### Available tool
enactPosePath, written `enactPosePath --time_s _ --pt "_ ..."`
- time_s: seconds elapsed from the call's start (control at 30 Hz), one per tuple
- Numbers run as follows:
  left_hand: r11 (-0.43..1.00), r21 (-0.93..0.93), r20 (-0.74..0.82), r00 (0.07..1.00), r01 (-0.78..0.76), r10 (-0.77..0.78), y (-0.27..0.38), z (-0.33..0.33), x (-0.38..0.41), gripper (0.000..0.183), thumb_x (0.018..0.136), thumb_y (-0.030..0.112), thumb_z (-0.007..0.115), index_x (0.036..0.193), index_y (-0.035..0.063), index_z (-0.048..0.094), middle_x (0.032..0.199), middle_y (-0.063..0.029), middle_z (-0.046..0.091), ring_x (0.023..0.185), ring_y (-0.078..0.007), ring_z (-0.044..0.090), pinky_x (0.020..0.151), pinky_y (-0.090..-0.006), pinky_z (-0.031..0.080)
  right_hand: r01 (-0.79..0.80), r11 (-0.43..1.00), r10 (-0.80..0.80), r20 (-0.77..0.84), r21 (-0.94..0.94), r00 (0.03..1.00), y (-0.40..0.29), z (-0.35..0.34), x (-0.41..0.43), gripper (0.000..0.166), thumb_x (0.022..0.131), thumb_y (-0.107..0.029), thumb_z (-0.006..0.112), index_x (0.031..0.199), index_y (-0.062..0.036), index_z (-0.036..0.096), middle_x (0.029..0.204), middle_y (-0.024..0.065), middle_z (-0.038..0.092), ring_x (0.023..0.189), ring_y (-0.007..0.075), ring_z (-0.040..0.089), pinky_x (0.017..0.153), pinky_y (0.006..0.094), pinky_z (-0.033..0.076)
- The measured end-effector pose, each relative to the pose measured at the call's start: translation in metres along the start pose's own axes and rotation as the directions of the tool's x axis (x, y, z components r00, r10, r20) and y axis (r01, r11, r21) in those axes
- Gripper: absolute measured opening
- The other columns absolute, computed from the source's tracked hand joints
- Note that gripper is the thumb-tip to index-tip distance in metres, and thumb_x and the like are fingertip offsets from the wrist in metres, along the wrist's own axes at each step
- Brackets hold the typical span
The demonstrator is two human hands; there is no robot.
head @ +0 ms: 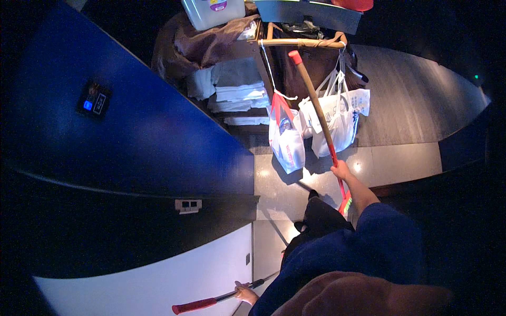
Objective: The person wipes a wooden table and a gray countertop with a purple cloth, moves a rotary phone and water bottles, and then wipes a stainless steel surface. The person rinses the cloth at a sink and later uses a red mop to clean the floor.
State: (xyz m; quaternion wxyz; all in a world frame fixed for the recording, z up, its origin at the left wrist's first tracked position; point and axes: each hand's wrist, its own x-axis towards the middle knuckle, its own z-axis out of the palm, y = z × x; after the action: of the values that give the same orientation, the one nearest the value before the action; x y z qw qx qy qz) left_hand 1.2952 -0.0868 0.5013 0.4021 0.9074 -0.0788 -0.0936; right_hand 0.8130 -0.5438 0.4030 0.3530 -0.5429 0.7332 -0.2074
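Note:
At the lower left, my left hand [246,293] is around a metal pole [226,297] with a red grip and a black collar; its far end is hidden by my body. My right hand [340,170] grips the red lower part of a broom handle [319,108], brown above with a red end cap. Just below that hand, the red broom head with green bristles [347,203] shows partly behind my forearm. Beyond the handle, white plastic bags [334,132] and a red-and-white bag [287,142] hang from the bar [302,42] of a cart.
The cart holds stacked white linens [240,93], a brown cloth cover [213,43], a translucent plastic bin [215,14] and a grey-blue tray [308,15]. Along the left runs a blue wall [158,146] with a socket plate [188,205] and a white door [178,276]. Pale floor tiles lie near my feet.

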Motion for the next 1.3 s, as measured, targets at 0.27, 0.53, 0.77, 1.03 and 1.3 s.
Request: enactPosePath --time_s 0.27,0.53,0.77,1.03,1.3 --pt "0.971 -0.210 0.100 0.991 0.114 -0.094 -0.004 0.056 0.070 0.048 0.095 0.034 0.060 0.066 -0.0029 0.053 0.057 -0.0161 0.064 0.048 -0.0212 0.061 0.048 -0.0359 0.048 -0.115 0.993 0.114 -0.017 -0.022 0.993 -0.009 0.055 0.065 0.026 0.074 -0.025 0.065 0.078 -0.0001 0.063 0.078 0.0237 0.066 0.080 0.0378 0.068 0.074 0.0463 0.052" --pt "0.955 0.102 0.273 0.915 0.279 -0.296 0.062 0.074 0.051 0.047 0.095 0.035 0.061 0.067 -0.0027 0.055 0.059 -0.0156 0.065 0.052 -0.0210 0.061 0.051 -0.0361 0.048 -0.077 0.996 0.069 0.148 0.045 0.987 -0.085 0.063 0.138 0.035 0.075 -0.030 0.061 0.094 -0.0007 0.067 0.088 0.0275 0.067 0.090 0.0424 0.066 0.075 0.0487 0.052" --pt "0.921 0.234 0.346 0.859 0.311 -0.378 0.106 0.105 0.043 0.047 0.095 0.036 0.061 0.068 -0.0025 0.058 0.062 -0.0152 0.066 0.055 -0.0208 0.061 0.053 -0.0362 0.048 0.014 0.964 -0.035 0.075 0.267 0.997 -0.162 0.049 0.205 0.048 0.090 -0.039 0.061 0.125 -0.0071 0.059 0.101 0.0218 0.069 0.102 0.0323 0.066 0.089 0.0414 0.049" --pt "0.901 0.314 0.374 0.834 0.299 -0.406 0.129 0.111 0.043 0.047 0.094 0.037 0.062 0.070 -0.0023 0.060 0.064 -0.0147 0.066 0.058 -0.0206 0.062 0.056 -0.0364 0.048 0.245 0.694 -0.182 -0.165 0.677 0.969 -0.316 -0.017 0.233 0.013 0.082 -0.003 0.060 0.093 -0.0007 0.067 0.079 0.0121 0.067 0.076 0.0193 0.065 0.072 0.0339 0.051" --pt "0.895 0.344 0.407 0.813 0.286 -0.416 0.120 0.114 0.058 0.047 0.094 0.038 0.062 0.071 -0.0022 0.062 0.067 -0.0141 0.067 0.062 -0.0204 0.062 0.059 -0.0366 0.048 0.557 0.535 -0.245 -0.514 0.635 0.822 -0.375 -0.064 0.266 0.018 0.084 -0.003 0.063 0.101 -0.0031 0.064 0.092 0.0064 0.071 0.088 0.0174 0.067 0.082 0.0304 0.052"
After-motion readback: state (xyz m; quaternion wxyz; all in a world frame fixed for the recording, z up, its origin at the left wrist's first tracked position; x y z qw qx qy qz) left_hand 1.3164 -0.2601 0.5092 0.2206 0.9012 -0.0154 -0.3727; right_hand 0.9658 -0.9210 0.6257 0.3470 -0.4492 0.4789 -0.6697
